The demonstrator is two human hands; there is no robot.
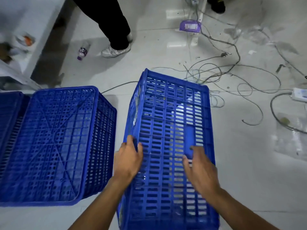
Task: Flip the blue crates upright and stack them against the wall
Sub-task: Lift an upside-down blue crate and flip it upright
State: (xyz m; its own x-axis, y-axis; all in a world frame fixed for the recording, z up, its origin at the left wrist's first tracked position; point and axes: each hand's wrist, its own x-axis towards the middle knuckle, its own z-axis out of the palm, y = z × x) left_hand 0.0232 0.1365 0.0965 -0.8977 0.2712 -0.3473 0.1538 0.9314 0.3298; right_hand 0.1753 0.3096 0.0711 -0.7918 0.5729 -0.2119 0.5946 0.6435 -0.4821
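Under our hands: blue slotted plastic crate, on its side. Left hand curls over its left edge, gripping. Right hand open, fingers spread, touching lattice wall. Upside-down crate left of left hand.
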